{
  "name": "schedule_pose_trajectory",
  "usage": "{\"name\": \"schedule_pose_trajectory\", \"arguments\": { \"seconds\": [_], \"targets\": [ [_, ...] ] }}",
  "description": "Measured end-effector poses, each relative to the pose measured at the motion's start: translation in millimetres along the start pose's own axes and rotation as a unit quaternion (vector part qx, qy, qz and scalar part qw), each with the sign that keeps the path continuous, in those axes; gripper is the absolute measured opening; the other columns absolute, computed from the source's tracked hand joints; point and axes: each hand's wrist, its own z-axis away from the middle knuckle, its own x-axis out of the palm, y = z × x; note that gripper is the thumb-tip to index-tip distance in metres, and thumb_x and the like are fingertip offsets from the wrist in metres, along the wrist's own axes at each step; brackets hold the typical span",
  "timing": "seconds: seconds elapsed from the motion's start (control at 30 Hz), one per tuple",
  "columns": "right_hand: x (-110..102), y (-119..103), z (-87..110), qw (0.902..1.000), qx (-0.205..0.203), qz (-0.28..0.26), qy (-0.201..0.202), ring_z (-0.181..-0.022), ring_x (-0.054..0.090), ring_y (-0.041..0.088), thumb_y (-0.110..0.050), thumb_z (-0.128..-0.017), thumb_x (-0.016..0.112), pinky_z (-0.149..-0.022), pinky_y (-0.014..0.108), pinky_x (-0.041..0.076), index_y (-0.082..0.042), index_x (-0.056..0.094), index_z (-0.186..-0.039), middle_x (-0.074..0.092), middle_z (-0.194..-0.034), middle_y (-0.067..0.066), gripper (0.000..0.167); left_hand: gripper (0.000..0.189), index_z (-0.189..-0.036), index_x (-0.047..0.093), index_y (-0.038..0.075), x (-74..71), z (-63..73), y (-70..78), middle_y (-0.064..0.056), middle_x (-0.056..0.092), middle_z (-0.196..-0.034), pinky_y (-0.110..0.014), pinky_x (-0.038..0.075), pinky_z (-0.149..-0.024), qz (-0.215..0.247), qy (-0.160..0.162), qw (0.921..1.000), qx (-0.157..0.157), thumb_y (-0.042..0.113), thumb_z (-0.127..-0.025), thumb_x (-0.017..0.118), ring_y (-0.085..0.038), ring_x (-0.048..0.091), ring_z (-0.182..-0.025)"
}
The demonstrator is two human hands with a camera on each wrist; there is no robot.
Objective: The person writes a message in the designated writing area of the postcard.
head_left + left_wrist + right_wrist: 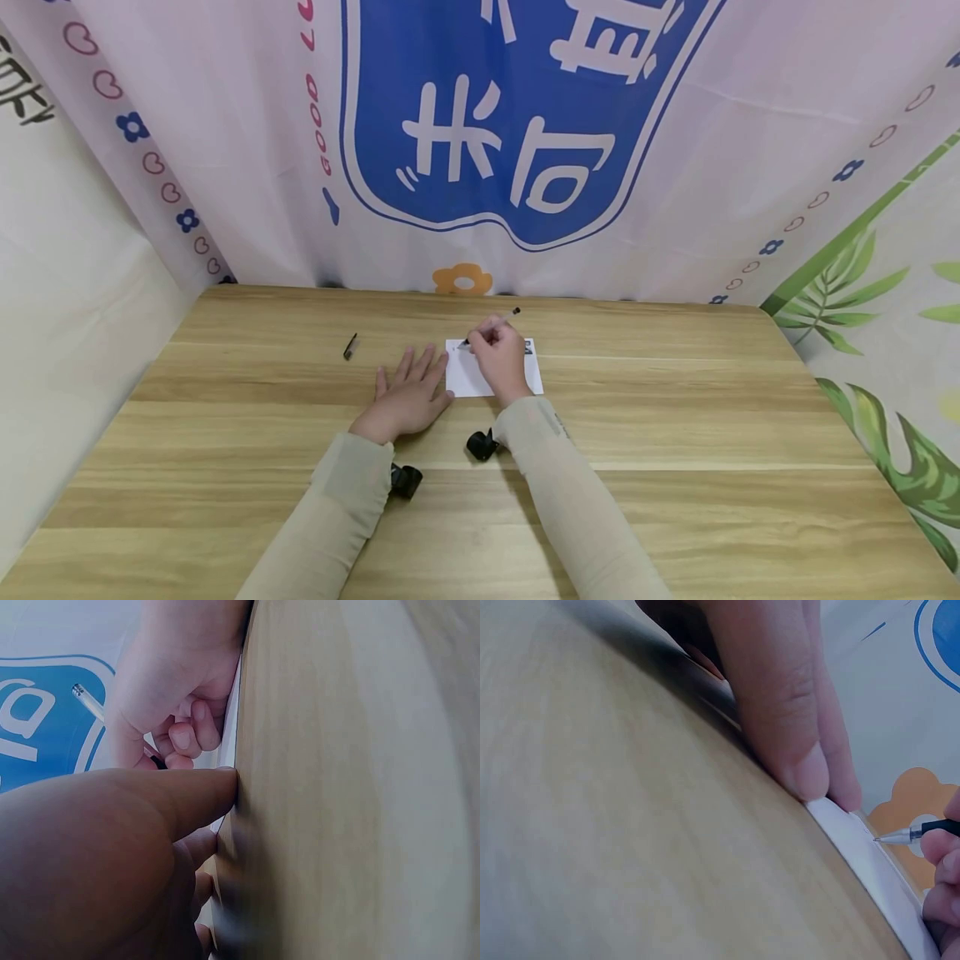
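A small white sheet of paper (pixel 468 380) lies on the wooden table, with a dark printed patch at its upper right corner. My right hand (pixel 501 360) pinches a clear-barrelled pen (pixel 900 837) with a black grip. Its metal tip meets the paper near the upper left, beside a few tiny marks. Spread flat, my left hand (pixel 408 402) rests on the table, its thumb and a fingertip at the paper's left edge. The left wrist view shows the right hand's curled fingers just beyond the left thumb (pixel 202 791). A black pen cap (pixel 350 347) lies left of the left hand.
Black wrist cameras sit by the left cuff (pixel 406 481) and the right cuff (pixel 481 445). The wooden table (pixel 720 433) ends at the back against a printed curtain (pixel 270 225), with more printed cloth at both sides.
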Motion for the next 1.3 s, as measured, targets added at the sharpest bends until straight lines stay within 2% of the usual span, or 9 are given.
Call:
{"name": "schedule_pose_trajectory", "arguments": {
  "seconds": [0.4, 0.6, 0.83, 1.1, 1.3],
  "targets": [
    [0.9, 0.3, -1.5, 0.9999, -0.013, 0.004, 0.001, -0.06, 0.055, 0.014, 0.001, -0.089, 0.063, -0.052, 0.022, 0.042, -0.003, 0.063, -0.074, 0.059, -0.071, 0.005, 0.016, 0.067, -0.164, 0.012, 0.015, -1.3, -1.2, -0.9, -0.011, -0.002, -0.17, -0.07, -0.013, -0.113, -0.001, -0.002, 1.0, 0.002, 0.04, -0.109, 0.042, -0.037, -0.014, -0.154],
    [0.8, 0.6, -1.8, 0.9999, -0.008, 0.006, -0.003, -0.06, 0.054, 0.012, 0.002, -0.09, 0.063, -0.052, 0.021, 0.042, 0.0, 0.063, -0.076, 0.06, -0.072, 0.01, 0.015, 0.068, -0.164, 0.011, 0.016, -0.7, -2.3, -0.4, -0.011, -0.003, -0.17, -0.07, -0.013, -0.114, -0.002, -0.004, 1.0, -0.001, 0.04, -0.109, 0.042, -0.036, -0.014, -0.154],
    [0.2, 0.5, -0.5, 0.9999, 0.007, -0.01, 0.007, -0.062, 0.056, 0.014, 0.001, -0.091, 0.062, -0.054, 0.021, 0.042, -0.004, 0.061, -0.076, 0.06, -0.071, 0.003, 0.016, 0.067, -0.164, 0.012, 0.015, -0.4, -0.6, 1.2, -0.011, -0.003, -0.17, -0.069, -0.012, -0.114, -0.005, -0.006, 1.0, -0.002, 0.039, -0.109, 0.042, -0.036, -0.013, -0.154],
    [-2.8, 0.0, 3.2, 0.9993, 0.014, -0.033, 0.006, -0.065, 0.06, 0.014, 0.003, -0.093, 0.064, -0.056, 0.021, 0.044, -0.002, 0.064, -0.085, 0.063, -0.075, 0.008, 0.009, 0.067, -0.164, 0.012, 0.014, 1.5, 2.7, 2.5, -0.012, -0.003, -0.17, -0.07, -0.014, -0.113, 0.009, -0.011, 0.9999, -0.003, 0.038, -0.109, 0.043, -0.037, -0.014, -0.154],
    [-9.2, -3.2, 0.3, 0.9999, 0.004, -0.006, 0.009, -0.065, 0.059, 0.012, 0.0, -0.091, 0.064, -0.057, 0.02, 0.046, -0.002, 0.067, -0.085, 0.065, -0.087, 0.005, 0.007, 0.067, -0.164, 0.013, 0.015, 0.8, 1.3, 2.0, -0.011, -0.003, -0.17, -0.069, -0.015, -0.113, 0.012, -0.002, 0.9999, -0.002, 0.04, -0.109, 0.04, -0.037, -0.013, -0.154]
  ]
}}
